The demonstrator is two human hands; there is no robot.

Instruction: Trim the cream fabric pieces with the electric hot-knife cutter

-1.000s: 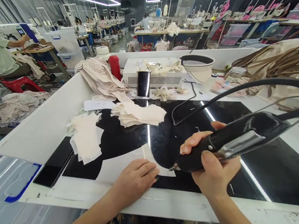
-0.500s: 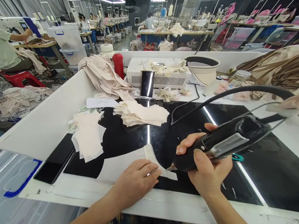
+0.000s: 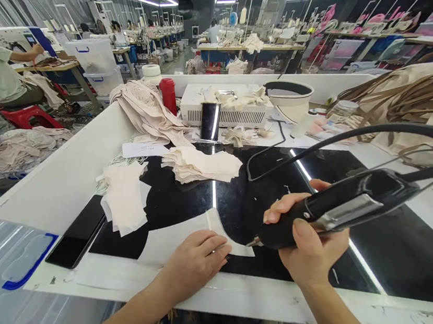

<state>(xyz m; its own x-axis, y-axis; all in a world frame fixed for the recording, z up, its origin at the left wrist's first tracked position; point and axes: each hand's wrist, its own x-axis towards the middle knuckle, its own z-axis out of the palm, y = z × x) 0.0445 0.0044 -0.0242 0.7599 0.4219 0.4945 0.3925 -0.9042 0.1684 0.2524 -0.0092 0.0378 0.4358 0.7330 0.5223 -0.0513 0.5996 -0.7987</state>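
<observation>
A pale cut fabric piece (image 3: 163,242) with a curved edge and a narrow cream strip (image 3: 208,219) lies by the front edge of the black glossy panel (image 3: 270,213). My left hand (image 3: 197,259) rests on it, fingers laid down and bent a little, pressing the cloth. In my right hand (image 3: 310,250) is a black corded handheld tool (image 3: 344,204) with a silver lever and a thin metal tip. The tip points left, close to the right corner of the piece; whether it touches I cannot tell.
A fabric stack (image 3: 204,163) and more cut pieces (image 3: 126,199) lie beyond my hands. A black phone (image 3: 75,232) is on the left. Behind stand a white vented box (image 3: 230,113), a red bottle (image 3: 168,97) and a cream tub (image 3: 292,103). A cable (image 3: 355,134) arches at right.
My right hand and the tool have moved right, so the tip sits farther from my left fingers. My left hand stays on the fabric. The view has shifted slightly.
</observation>
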